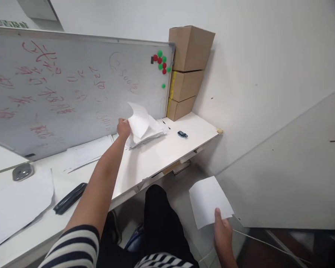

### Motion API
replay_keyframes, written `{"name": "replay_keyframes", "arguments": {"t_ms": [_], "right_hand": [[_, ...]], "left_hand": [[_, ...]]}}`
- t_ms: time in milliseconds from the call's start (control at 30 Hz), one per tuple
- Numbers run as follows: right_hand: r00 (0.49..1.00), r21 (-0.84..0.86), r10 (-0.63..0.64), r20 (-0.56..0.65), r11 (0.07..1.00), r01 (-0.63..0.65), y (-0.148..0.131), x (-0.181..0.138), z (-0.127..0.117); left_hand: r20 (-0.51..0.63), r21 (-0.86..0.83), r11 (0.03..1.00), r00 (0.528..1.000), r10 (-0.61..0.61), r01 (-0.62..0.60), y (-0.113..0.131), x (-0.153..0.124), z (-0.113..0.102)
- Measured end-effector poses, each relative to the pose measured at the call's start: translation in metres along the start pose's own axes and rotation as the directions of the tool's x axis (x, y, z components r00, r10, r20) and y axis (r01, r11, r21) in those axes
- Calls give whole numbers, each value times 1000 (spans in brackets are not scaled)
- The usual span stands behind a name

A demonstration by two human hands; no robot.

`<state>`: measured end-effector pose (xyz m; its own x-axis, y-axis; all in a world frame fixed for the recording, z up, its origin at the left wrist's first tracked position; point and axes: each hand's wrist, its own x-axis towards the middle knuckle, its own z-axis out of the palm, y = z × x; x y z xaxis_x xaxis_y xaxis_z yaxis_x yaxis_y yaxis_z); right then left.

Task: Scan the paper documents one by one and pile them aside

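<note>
My left hand (123,128) reaches far across the white desk (153,156) and pinches the top sheet of a messy paper stack (146,128), curling that sheet upward. The stack lies in front of a whiteboard (72,89) with red writing. My right hand (222,232) is low at my side, off the desk, gripping one blank white sheet (209,201) by its lower edge, thumb on top.
Three stacked cardboard boxes (187,70) fill the desk's far corner by the wall. Red and green magnets (161,64) dot the whiteboard. A small dark object (182,134) lies near the stack. A black stapler (70,198), more loose papers (16,204) and a metal clip (22,172) sit at left.
</note>
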<state>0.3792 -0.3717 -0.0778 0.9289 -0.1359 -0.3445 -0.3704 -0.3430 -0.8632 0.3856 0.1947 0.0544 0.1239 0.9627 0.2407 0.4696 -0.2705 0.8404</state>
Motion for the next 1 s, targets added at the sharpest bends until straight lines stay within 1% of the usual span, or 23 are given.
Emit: {"name": "replay_keyframes", "arguments": {"t_ms": [67, 133, 167, 200, 233, 267, 300, 333, 367, 400, 433, 467, 500, 533, 600, 633, 667, 733, 767, 833, 900, 933, 1000], "right_hand": [[1000, -15, 5, 27, 1000, -5, 0, 8, 6], [999, -1, -7, 46, 1000, 7, -6, 11, 16], [998, 16, -20, 60, 1000, 19, -11, 8, 22], [997, 40, -36, 74, 999, 34, -18, 4, 29], [994, 57, -52, 98, 997, 46, -26, -2, 36], [990, 80, -75, 119, 995, 66, -35, -9, 43], [988, 95, -93, 124, 992, 82, -45, -16, 50], [975, 112, -139, 173, 986, 121, -54, -23, 56], [949, 142, -203, 239, 975, 173, -62, -30, 62], [919, 174, -267, 289, 959, 224, -69, -37, 67], [883, 179, -309, 353, 949, 260, -75, -44, 70], [836, 181, -360, 414, 933, 311, -79, -50, 71], [781, 184, -408, 473, 912, 366, -83, -56, 71], [720, 189, -453, 526, 887, 421, -85, -62, 70], [603, 221, -529, 597, 831, 510, -90, -74, 68], [563, 241, -554, 613, 810, 534, -92, -80, 67], [542, 260, -568, 619, 800, 541, -94, -87, 68], [542, 307, -571, 616, 808, 503, -98, -103, 74], [548, 345, -565, 617, 820, 457, -99, -111, 79], [546, 436, -541, 639, 840, 322, -101, -128, 90], [519, 490, -509, 686, 851, 188, -99, -143, 100], [502, 489, -491, 712, 860, 147, -97, -149, 105], [463, 452, -456, 760, 883, 127, -89, -159, 111]], "left_hand": [[12, 43, 999, 1000, -8, 7, -12, -1, 1], [-6, 53, 998, 999, -46, 46, -17, -5, 2], [-25, 65, 997, 999, -44, 46, -17, -12, 2], [-44, 70, 997, 999, -12, 15, -17, -24, 1], [-42, 67, 997, 998, 50, -47, -17, -41, -2], [-11, 50, 988, 989, 146, -146, -18, -63, -7], [58, -4, 966, 964, 258, -258, -19, -91, -15], [201, -87, 940, 918, 342, -331, -21, -122, -26], [361, -183, 916, 842, 401, -357, -22, -155, -39], [498, -260, 904, 755, 426, -338, -24, -188, -54], [599, -301, 906, 679, 423, -299, -26, -219, -70], [654, -324, 913, 640, 404, -246, -28, -246, -85], [671, -343, 922, 641, 373, -177, -30, -269, -99], [662, -357, 928, 672, 332, -107, -33, -286, -112], [606, -356, 934, 764, 219, 14, -41, -306, -136], [577, -346, 936, 801, 158, 65, -46, -310, -147], [553, -331, 937, 827, 99, 109, -51, -312, -158], [520, -301, 936, 854, -1, 184, -61, -315, -179], [502, -295, 931, 864, -42, 217, -66, -316, -190], [448, -300, 915, 887, -115, 270, -75, -319, -209], [387, -321, 898, 907, -164, 300, -84, -322, -224], [360, -335, 892, 916, -176, 303, -89, -323, -230], [314, -354, 889, 932, -180, 291, -97, -324, -239]]}}
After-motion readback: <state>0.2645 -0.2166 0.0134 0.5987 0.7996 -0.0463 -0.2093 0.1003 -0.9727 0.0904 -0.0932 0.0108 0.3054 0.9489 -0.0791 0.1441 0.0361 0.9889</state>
